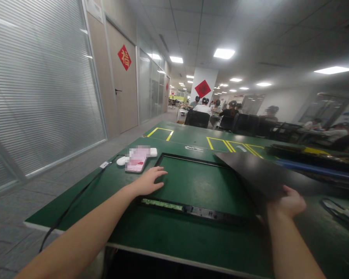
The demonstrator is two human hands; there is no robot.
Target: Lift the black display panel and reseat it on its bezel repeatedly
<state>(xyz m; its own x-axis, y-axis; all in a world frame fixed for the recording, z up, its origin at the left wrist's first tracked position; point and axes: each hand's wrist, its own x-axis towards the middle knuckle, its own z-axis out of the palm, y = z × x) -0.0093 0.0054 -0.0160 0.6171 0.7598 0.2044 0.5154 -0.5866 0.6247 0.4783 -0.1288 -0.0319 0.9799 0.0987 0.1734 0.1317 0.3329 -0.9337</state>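
A black rectangular frame (192,211) lies flat on the green table (151,232), its inside showing the green surface. My left hand (149,181) rests on the frame's left edge, fingers stretched out flat and apart. My right hand (289,201) is closed on the near edge of a large dark flat panel (258,170). The panel is tilted up over the frame's right side.
A phone (136,159) and a white object (121,160) lie at the table's far left, with a black cable (75,199) running off the edge. Dark parts and a blue bar (314,169) lie at the right. Several seated people work at far tables.
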